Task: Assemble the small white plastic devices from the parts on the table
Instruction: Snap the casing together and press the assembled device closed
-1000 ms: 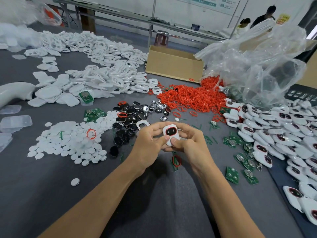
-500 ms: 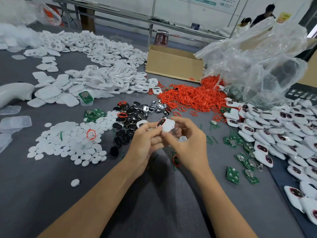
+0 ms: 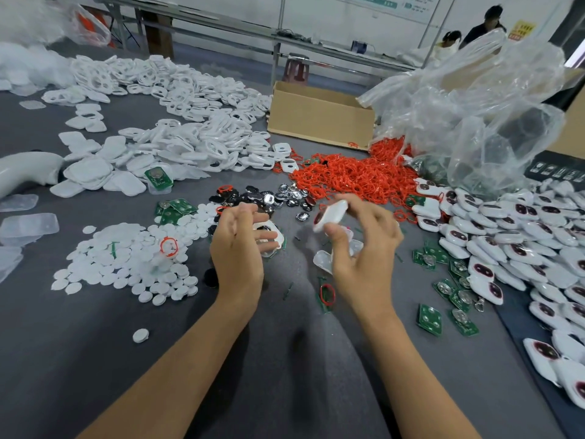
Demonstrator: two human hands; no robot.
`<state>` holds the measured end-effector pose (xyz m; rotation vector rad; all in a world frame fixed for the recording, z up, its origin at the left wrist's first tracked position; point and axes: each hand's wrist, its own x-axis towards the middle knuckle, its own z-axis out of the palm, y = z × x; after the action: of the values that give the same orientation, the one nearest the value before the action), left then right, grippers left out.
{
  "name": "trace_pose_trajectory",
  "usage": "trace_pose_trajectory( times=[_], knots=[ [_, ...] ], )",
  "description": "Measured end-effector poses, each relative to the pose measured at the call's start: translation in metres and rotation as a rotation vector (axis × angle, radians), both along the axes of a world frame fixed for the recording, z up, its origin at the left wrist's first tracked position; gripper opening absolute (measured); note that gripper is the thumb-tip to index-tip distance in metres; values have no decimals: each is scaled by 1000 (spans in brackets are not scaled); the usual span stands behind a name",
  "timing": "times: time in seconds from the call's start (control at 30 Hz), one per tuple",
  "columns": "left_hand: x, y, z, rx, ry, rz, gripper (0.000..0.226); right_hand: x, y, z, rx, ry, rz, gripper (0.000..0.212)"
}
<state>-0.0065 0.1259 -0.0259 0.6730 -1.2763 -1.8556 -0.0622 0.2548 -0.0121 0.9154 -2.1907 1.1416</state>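
Hands have parted since half a second ago: both then held the white device (image 3: pixel 332 213) together, and now the left hand (image 3: pixel 237 248) has let go and the right hand (image 3: pixel 364 251) alone carries it, shifted rightward.

Grey table (image 3: pixel 285 359) carries all stock.
- Clear plastic bag (image 3: pixel 474 106), crumpled, far right.
- Cardboard box (image 3: pixel 319 117), open, just left of the bag.
- Heap of white housing frames (image 3: pixel 190 99), far left.
- Pile of finished devices (image 3: pixel 512 236), dark windows up, along the right edge.
- Heap of red rings (image 3: pixel 351 177), in front of the box.
- White discs (image 3: pixel 126 264), near left.
- Black and silver buttons (image 3: pixel 272 198), between discs and rings.
- Green circuit boards (image 3: pixel 430 318), scattered beside the finished pile.

Right hand: thumb and fingertips pinch the white device, held above the table, tilted, motion-blurred. Left hand: fingers loose and spread, holding nothing, over a single white frame (image 3: pixel 272 234) lying on the table; contact cannot be told.
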Motion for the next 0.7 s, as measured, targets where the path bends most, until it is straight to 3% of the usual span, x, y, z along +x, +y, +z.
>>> trace_pose_trajectory(
  times=[0.1,0.13,0.2,0.33,0.57,0.7],
  knots=[
    [0,3,0,-21,-12,-20,32,3,-3,-13,451,-137,-39,15],
    [1,4,0,-22,-17,-27,34,3,-1,-16,426,-169,-36,17],
    [0,4,1,-28,-27,-47,33,1,2,-13,167,-239,38,29],
    [0,7,1,-55,-62,-209,20,0,-3,-5,-269,-573,378,35],
    [1,11,-2,-176,-42,-304,20,-2,-5,-9,-487,-875,395,20],
    [0,11,-3,-218,-31,-307,23,-4,-4,-10,-479,-970,438,23]
  ],
)
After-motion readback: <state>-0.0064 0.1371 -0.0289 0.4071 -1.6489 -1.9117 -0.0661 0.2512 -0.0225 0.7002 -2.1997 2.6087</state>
